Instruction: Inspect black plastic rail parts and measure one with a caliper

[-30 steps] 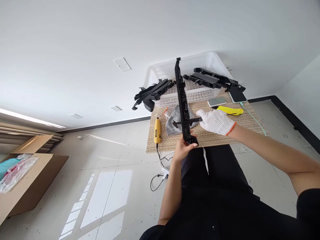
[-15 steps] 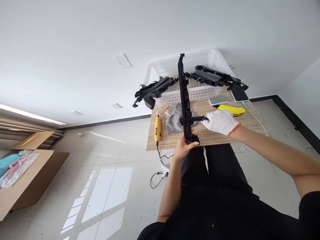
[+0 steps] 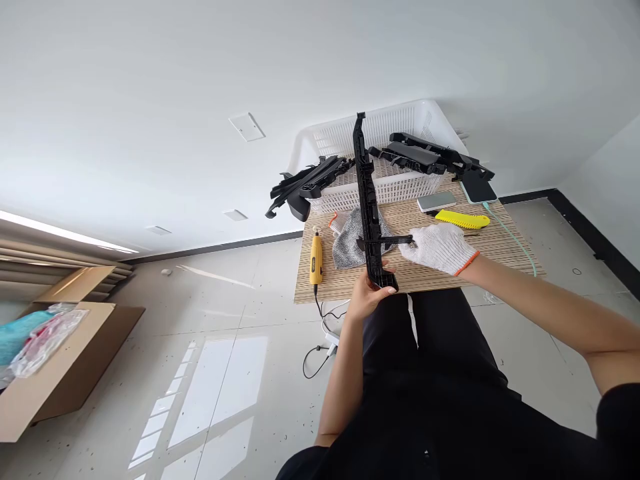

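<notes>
My bare left hand (image 3: 367, 300) is closed round the near end of a long black plastic strip (image 3: 365, 180), which stands up over the small wooden table (image 3: 450, 280) and reaches in front of the white basket (image 3: 400, 123). My right hand (image 3: 440, 248), in a white knit glove with an orange cuff, pinches a thin black rod-like piece (image 3: 390, 240) held crosswise against the strip's lower part. A grey glove (image 3: 345, 247) lies on the table just behind the strip.
A yellow rotary tool (image 3: 316, 259) with a cord lies at the table's left. A yellow utility knife (image 3: 463, 219), a phone (image 3: 437, 201) and a dark tablet (image 3: 479, 190) lie at the right. Black plastic parts (image 3: 305, 187) hang over the basket. A cardboard box (image 3: 65, 360) stands far left.
The strip and both hands have shifted only slightly. My right hand has drawn a little to the right along the thin black piece, which stays across the strip.
</notes>
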`<state>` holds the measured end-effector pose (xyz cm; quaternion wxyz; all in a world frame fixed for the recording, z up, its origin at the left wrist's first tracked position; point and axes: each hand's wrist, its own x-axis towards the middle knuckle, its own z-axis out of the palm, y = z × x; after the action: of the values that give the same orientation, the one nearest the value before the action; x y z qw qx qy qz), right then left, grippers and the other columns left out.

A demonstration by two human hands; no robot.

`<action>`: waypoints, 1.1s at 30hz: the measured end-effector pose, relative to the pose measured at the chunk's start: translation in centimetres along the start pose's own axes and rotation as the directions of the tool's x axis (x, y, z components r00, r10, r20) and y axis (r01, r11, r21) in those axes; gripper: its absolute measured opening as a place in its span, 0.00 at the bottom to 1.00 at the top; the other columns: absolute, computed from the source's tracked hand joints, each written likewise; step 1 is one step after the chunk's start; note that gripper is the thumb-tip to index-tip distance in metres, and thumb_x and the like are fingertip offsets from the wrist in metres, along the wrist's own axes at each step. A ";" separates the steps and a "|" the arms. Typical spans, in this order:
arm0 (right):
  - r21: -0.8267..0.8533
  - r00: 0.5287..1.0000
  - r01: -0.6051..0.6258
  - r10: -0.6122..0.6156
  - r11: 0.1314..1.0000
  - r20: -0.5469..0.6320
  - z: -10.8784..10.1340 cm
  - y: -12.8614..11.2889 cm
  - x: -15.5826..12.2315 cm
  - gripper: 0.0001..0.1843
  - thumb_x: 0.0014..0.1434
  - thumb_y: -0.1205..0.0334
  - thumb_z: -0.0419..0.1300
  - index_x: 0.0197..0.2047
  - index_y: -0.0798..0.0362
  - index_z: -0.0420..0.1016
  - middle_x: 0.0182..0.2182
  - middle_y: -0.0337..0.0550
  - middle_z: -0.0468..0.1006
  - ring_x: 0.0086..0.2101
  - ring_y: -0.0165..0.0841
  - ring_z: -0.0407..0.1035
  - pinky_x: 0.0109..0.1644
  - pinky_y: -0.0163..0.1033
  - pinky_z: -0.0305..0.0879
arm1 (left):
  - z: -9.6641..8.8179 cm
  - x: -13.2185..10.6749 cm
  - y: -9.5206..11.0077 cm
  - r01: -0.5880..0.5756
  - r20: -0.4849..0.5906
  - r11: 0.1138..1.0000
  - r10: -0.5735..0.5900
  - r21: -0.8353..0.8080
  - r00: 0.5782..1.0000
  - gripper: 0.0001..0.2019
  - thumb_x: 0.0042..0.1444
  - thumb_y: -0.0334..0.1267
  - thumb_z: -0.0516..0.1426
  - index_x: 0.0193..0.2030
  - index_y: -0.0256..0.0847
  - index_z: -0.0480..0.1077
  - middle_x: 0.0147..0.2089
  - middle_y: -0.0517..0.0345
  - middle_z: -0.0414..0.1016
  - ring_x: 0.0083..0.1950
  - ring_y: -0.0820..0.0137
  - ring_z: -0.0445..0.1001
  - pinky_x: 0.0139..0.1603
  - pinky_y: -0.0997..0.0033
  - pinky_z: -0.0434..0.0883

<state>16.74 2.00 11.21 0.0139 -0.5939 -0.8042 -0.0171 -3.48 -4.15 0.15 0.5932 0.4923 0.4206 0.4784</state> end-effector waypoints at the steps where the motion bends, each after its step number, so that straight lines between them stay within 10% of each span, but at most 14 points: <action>1: 0.001 1.000 -0.011 0.011 1.000 -0.005 0.0 -0.1 0.0 0.28 0.66 0.49 0.45 0.42 0.58 0.82 0.33 0.59 0.83 0.35 0.51 0.78 0.31 0.41 0.52 | 0.0 0.0 0.0 0.001 -0.001 1.000 -0.001 -0.002 1.000 0.39 0.40 0.51 0.76 0.58 0.38 0.71 0.52 0.43 0.83 0.54 0.55 0.80 0.53 0.59 0.75; 19: 0.002 0.998 0.051 -0.051 0.999 0.038 0.1 0.5 -0.4 0.33 0.69 0.41 0.44 0.43 0.57 0.81 0.33 0.60 0.83 0.35 0.50 0.77 0.32 0.40 0.51 | -0.1 0.0 -0.3 0.009 0.009 1.000 -0.009 -0.014 1.000 0.39 0.40 0.50 0.76 0.57 0.38 0.71 0.53 0.41 0.82 0.56 0.53 0.80 0.55 0.57 0.75; 33: 0.212 0.972 -0.054 0.100 0.976 -0.212 0.2 1.9 -1.6 0.33 0.61 0.32 0.52 0.41 0.55 0.80 0.27 0.50 0.80 0.31 0.43 0.74 0.31 0.40 0.48 | -0.1 0.0 -0.3 -0.001 0.012 1.000 0.001 -0.006 1.000 0.39 0.41 0.49 0.76 0.59 0.38 0.70 0.53 0.41 0.82 0.56 0.55 0.80 0.56 0.59 0.74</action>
<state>19.02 1.05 10.97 0.1650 -0.6145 -0.7715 0.0006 -3.54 -4.16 -0.20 0.5969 0.4937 0.4154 0.4770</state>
